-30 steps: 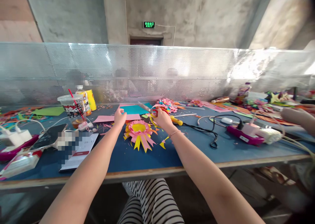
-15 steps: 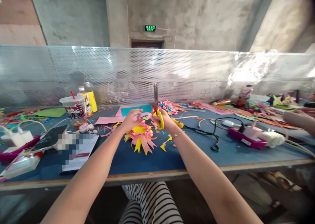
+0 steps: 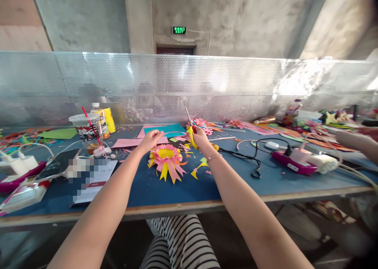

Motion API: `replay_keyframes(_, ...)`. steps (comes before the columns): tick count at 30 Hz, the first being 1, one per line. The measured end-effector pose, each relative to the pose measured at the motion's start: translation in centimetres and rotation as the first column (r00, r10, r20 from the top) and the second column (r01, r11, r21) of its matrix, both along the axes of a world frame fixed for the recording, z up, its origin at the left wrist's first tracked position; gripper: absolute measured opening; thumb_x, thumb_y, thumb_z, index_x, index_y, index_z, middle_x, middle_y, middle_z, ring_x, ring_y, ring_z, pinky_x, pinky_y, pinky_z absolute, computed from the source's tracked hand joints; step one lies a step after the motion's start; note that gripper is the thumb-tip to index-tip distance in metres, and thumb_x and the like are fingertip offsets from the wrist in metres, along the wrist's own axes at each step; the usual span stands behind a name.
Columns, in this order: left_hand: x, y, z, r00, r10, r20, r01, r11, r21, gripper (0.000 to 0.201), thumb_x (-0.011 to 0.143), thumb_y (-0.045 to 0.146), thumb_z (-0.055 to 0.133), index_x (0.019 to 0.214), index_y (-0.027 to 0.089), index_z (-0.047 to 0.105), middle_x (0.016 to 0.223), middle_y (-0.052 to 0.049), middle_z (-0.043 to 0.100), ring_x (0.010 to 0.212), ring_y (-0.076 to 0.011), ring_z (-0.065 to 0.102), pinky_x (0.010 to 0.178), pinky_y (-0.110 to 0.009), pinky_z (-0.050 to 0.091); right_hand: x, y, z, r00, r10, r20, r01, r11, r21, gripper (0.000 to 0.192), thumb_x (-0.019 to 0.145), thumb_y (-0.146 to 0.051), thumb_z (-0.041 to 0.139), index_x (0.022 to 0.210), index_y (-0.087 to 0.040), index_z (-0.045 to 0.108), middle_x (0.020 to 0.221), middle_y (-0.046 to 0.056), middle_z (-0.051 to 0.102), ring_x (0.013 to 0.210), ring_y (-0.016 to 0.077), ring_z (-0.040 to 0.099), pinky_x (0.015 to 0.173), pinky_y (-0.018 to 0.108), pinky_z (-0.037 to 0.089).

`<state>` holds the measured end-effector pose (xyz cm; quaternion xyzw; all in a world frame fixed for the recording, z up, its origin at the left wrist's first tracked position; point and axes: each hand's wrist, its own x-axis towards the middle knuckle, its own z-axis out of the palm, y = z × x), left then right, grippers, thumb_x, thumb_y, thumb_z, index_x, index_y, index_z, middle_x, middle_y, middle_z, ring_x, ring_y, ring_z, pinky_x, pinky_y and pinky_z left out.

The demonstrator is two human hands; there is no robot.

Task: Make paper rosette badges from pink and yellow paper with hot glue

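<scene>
In the head view, my left hand [image 3: 151, 140] is closed on one end of a thin pink paper strip [image 3: 175, 133]. The strip arches across to my right hand [image 3: 201, 139], which is wrapped around yellow-handled scissors [image 3: 191, 136]. The scissor blades point up and away from me, and the strip's far end meets the right fingers, where its grip is partly hidden. Below and between both hands a pink and yellow paper rosette [image 3: 170, 167] with notched ribbon tails lies on the table, touched by neither hand.
Teal paper [image 3: 168, 130], pink sheets and yellow scraps [image 3: 201, 164] lie about. A plastic cup [image 3: 87, 132], phone [image 3: 60, 162] and tablet [image 3: 99, 182] are at left. Black cables [image 3: 242, 157] and a purple power strip [image 3: 292, 163] are at right, near another person's arm [image 3: 356, 141].
My hands have moved apart, drawing the pink strip out straighter between them. The scissors have tilted to the left, and the rosette now shows more fully.
</scene>
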<state>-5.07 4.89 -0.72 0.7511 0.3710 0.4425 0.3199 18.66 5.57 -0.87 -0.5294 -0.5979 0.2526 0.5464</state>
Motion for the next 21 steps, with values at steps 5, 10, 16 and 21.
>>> replay_keyframes(5,-0.5,-0.1,0.5,0.995,0.048,-0.083,-0.045,0.998,0.034,0.013,0.069,0.025,0.059,0.062,0.018,0.052,0.051,0.004,0.048,0.047,-0.0098,0.043,0.049,-0.022,0.032,0.6,-0.2,0.3,0.904,-0.277,0.326,0.258,0.961,0.100,0.012,0.063,-0.021,0.055,0.069,-0.020,0.046,0.071,0.001,0.055,0.067,0.0149,0.050,0.060,0.025,0.038)
replay_keyframes(10,-1.8,1.3,0.1,0.985,0.168,-0.046,-0.163,0.982,0.093,0.003,0.064,0.018,0.061,0.062,0.017,0.059,0.059,0.000,0.058,0.057,-0.0122,0.052,0.056,-0.022,0.039,1.6,-0.3,0.3,0.811,-0.388,0.438,0.352,0.921,0.165,0.021,0.068,-0.028,0.058,0.087,-0.018,0.053,0.089,0.007,0.063,0.081,0.0203,0.056,0.070,0.029,0.041)
replay_keyframes(16,-2.5,2.8,-1.3,0.964,0.259,-0.063,-0.258,0.966,0.029,0.000,0.064,0.018,0.062,0.064,0.018,0.062,0.060,-0.002,0.062,0.055,-0.0135,0.056,0.050,-0.021,0.040,2.2,-0.3,0.2,0.769,-0.404,0.496,0.393,0.910,0.131,0.026,0.071,-0.027,0.060,0.094,-0.017,0.054,0.094,0.010,0.065,0.089,0.0237,0.060,0.075,0.030,0.043)
replay_keyframes(21,-2.0,2.7,-2.0,0.939,0.341,-0.051,-0.344,0.931,-0.124,0.007,0.065,0.018,0.061,0.058,0.017,0.060,0.053,0.000,0.058,0.038,-0.0096,0.044,0.041,-0.022,0.034,2.3,-0.5,0.2,0.757,-0.420,0.500,0.408,0.902,0.139,0.027,0.073,-0.031,0.058,0.095,-0.016,0.053,0.096,0.012,0.064,0.091,0.0248,0.059,0.074,0.031,0.043)
